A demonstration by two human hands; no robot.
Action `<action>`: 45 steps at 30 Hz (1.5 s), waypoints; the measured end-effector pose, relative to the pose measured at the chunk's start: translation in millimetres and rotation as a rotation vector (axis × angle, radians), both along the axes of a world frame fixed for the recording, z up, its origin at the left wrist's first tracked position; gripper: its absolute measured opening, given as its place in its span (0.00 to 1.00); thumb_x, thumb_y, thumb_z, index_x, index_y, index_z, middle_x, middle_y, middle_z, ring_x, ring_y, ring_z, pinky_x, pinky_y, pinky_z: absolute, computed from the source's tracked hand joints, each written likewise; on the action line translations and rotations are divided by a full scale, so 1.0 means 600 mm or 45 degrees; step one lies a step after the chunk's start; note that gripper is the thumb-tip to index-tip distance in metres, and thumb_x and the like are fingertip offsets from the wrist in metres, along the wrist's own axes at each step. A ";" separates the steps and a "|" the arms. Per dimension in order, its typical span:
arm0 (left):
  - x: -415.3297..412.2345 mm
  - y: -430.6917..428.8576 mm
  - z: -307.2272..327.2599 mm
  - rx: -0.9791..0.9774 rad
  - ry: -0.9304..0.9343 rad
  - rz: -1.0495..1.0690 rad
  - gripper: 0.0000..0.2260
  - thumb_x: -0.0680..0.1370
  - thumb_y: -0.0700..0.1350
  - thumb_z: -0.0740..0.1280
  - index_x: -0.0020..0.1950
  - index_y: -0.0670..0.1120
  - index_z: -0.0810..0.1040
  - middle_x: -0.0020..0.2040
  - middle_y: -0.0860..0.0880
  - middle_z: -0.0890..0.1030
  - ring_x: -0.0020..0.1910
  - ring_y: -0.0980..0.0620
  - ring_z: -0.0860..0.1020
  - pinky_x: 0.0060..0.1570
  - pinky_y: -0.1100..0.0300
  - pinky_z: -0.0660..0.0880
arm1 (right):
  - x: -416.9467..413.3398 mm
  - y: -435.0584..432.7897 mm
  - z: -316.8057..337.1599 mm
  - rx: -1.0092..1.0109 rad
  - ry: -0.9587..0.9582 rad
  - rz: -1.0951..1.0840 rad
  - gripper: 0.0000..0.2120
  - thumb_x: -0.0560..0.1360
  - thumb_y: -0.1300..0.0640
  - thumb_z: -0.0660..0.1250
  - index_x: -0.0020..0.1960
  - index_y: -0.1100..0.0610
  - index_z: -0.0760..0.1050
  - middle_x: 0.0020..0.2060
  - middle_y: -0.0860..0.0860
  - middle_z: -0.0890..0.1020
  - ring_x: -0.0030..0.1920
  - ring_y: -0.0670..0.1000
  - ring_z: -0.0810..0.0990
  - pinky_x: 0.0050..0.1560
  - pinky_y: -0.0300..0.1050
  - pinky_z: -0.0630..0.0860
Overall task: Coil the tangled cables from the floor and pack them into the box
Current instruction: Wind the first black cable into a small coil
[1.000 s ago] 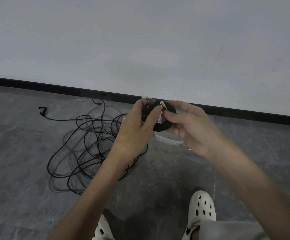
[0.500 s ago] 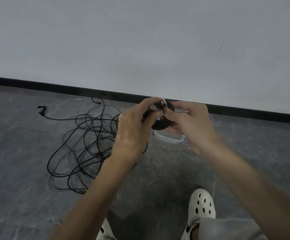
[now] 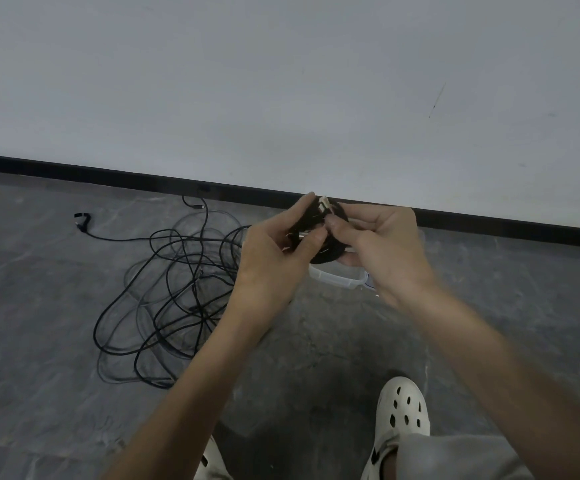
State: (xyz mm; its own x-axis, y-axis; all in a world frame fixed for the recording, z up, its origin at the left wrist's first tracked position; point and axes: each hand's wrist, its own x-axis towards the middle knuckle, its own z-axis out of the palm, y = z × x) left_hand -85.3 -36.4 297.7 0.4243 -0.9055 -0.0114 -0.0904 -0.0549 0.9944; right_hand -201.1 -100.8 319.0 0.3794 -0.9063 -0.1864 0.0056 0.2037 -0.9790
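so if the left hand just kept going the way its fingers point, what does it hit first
The left hand points up and right into the coiled black cable it already grips, so it meets that first. Just past it is the right hand, holding the same coil; depth between them is unclear.

Black cables [image 3: 164, 292], grey mottled floor [image 3: 39, 341], white perforated clog [image 3: 404, 408], clear box [image 3: 340, 277]

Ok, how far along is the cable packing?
Done: one black coil looks fully wound. In hand: the left hand and right hand hold it up above the clear box, apparently fixing its pale connector end. Left: the coil is not in the box yet, and a big tangle lies loose on the floor. What the box already holds is hidden.
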 end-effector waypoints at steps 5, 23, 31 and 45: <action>0.021 -0.003 -0.007 0.134 -0.193 0.127 0.25 0.71 0.48 0.76 0.66 0.51 0.75 0.48 0.55 0.84 0.48 0.60 0.82 0.53 0.57 0.79 | 0.004 0.006 -0.003 -0.014 0.006 0.092 0.12 0.77 0.68 0.65 0.52 0.53 0.80 0.37 0.44 0.86 0.40 0.43 0.84 0.40 0.38 0.81; 0.012 0.002 0.005 -0.040 -0.719 0.260 0.10 0.76 0.40 0.70 0.53 0.52 0.78 0.39 0.67 0.74 0.39 0.64 0.79 0.50 0.64 0.78 | 0.012 0.006 0.003 -0.013 0.121 0.096 0.09 0.74 0.60 0.71 0.53 0.52 0.78 0.43 0.59 0.85 0.45 0.55 0.85 0.47 0.50 0.83; 0.029 0.000 0.001 0.081 -0.571 0.036 0.06 0.76 0.51 0.71 0.50 0.53 0.78 0.40 0.60 0.81 0.43 0.60 0.81 0.42 0.68 0.76 | 0.006 -0.004 -0.001 0.007 0.171 0.160 0.07 0.78 0.60 0.65 0.56 0.55 0.79 0.47 0.57 0.85 0.49 0.52 0.84 0.53 0.52 0.81; 0.031 -0.004 -0.001 0.096 -0.243 0.030 0.20 0.70 0.64 0.67 0.35 0.48 0.76 0.29 0.55 0.75 0.29 0.58 0.72 0.31 0.65 0.68 | 0.003 -0.014 0.011 0.244 -0.015 0.263 0.06 0.74 0.69 0.67 0.48 0.60 0.78 0.46 0.60 0.81 0.45 0.55 0.83 0.48 0.53 0.82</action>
